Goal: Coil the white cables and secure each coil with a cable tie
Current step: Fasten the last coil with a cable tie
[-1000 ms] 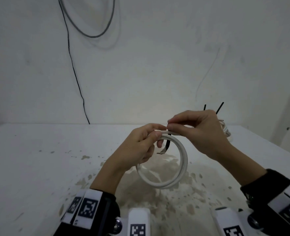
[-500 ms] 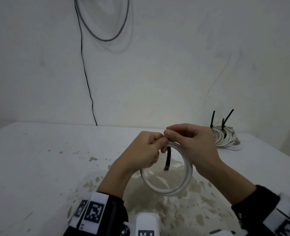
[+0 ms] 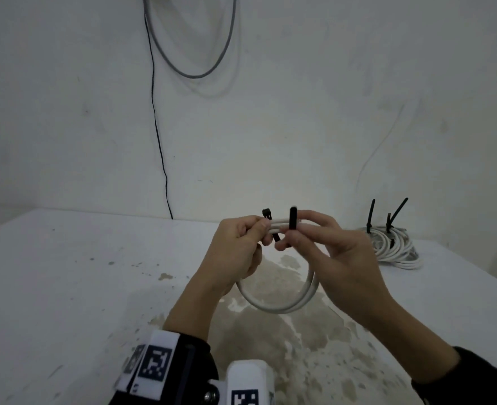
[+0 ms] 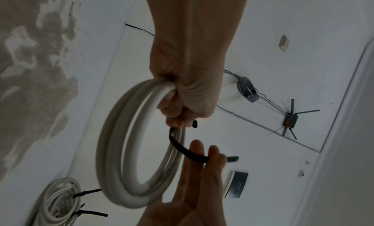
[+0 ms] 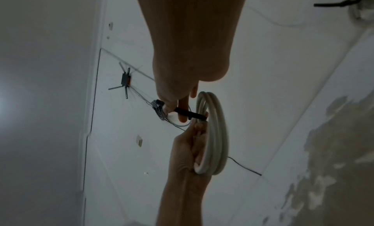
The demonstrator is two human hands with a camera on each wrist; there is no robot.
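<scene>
A white cable coil (image 3: 282,306) hangs in the air above the table, held at its top by both hands. My left hand (image 3: 241,247) grips the top of the coil (image 4: 113,143) and pinches the head end of a black cable tie (image 3: 293,222). My right hand (image 3: 323,249) pinches the strap of the cable tie (image 4: 188,151) between thumb and fingers, bending it over the coil's strands (image 5: 214,138). The tie's (image 5: 190,113) tail stands up above the cable in the head view.
Several tied white coils (image 3: 393,247) with black tie tails sticking up lie at the table's back right. The white table (image 3: 66,287) has a worn brown patch below the hands. A thin black wire (image 3: 156,127) and a grey cable loop (image 3: 191,54) hang on the wall.
The tie hung down inside the coil before; now my right hand has brought its strap up over the top strands. Both hands and the coil have risen slightly.
</scene>
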